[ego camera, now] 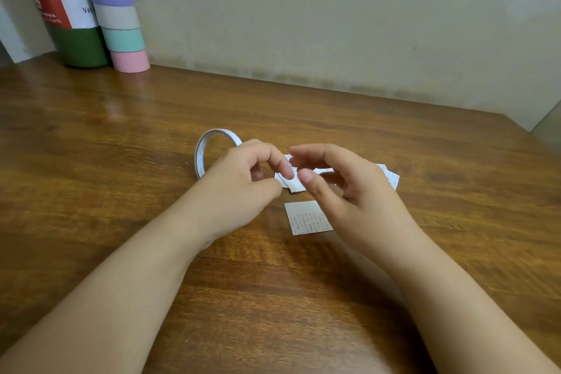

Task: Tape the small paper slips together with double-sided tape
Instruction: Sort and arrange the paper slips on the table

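A thin white ring of double-sided tape point(200, 155) stands on edge on the wooden table point(121, 136). Its right side is hidden behind my left hand point(243, 182). That hand hovers with curled fingers, index tip and thumb close together; whether they pinch anything, I cannot tell. My right hand point(343, 188) faces it, thumb and index apart around the left index tip, nothing visible between them. A small pile of printed paper slips point(293, 185) lies under the fingertips. One slip point(306, 217) lies flat nearer to me. Another slip point(391, 177) pokes out beyond my right hand.
A dark green bottle point(69, 24) with a red and white label and a stack of pastel tape rolls point(121, 18) stand at the far left against the wall. The table's right edge point(543, 143) runs close to the wall corner.
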The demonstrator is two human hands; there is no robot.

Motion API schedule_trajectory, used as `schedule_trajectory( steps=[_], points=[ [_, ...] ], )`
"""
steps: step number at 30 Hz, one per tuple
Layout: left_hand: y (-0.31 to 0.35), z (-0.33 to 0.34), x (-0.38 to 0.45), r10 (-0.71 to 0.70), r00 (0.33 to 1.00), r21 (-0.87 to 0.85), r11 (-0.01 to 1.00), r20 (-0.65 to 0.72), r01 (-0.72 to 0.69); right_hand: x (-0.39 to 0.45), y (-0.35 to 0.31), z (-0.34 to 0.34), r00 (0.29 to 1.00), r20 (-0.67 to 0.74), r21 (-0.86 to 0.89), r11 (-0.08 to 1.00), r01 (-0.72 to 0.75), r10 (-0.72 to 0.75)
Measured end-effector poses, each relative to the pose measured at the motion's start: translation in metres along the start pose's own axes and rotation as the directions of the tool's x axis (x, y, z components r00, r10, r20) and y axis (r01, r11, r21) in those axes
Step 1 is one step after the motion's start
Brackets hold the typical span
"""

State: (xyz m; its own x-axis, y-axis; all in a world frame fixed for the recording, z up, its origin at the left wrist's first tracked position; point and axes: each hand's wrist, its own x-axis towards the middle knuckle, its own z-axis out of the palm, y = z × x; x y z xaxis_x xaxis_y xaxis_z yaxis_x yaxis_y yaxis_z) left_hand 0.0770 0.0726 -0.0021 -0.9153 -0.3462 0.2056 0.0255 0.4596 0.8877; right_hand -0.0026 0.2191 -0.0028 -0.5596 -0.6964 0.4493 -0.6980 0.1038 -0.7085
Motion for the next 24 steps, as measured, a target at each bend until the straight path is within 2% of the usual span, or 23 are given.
schedule_trajectory(
  steps=[7, 15, 21, 24],
  points=[
    [-0.0007, 0.0011, 0.0, 0.027, 0.999, 0.094, 0.995, 0.027, -0.029, -0.0001, 0.0039, 0.0042, 0.996, -0.056, -0.041, 0.997, 0.064, -0.067],
    [-0.0046, 0.0026, 0.0004, 0.028, 0.999, 0.147, 0.989, 0.031, -0.032, 0.0002, 0.0045, 0.0045, 0.996, -0.071, -0.066, 0.997, 0.049, -0.053],
    [-0.0057, 0.0036, -0.0006, 0.063, 0.997, 0.221, 0.973, 0.047, -0.072, 0.0008, 0.0062, 0.0053, 0.994, -0.09, -0.172, 0.984, 0.04, -0.056],
    [-0.0048, 0.0037, -0.0006, 0.071, 0.996, 0.216, 0.973, 0.049, -0.08, 0.0013, 0.0047, 0.0049, 0.995, -0.097, -0.089, 0.996, -0.025, 0.016]
  ],
)
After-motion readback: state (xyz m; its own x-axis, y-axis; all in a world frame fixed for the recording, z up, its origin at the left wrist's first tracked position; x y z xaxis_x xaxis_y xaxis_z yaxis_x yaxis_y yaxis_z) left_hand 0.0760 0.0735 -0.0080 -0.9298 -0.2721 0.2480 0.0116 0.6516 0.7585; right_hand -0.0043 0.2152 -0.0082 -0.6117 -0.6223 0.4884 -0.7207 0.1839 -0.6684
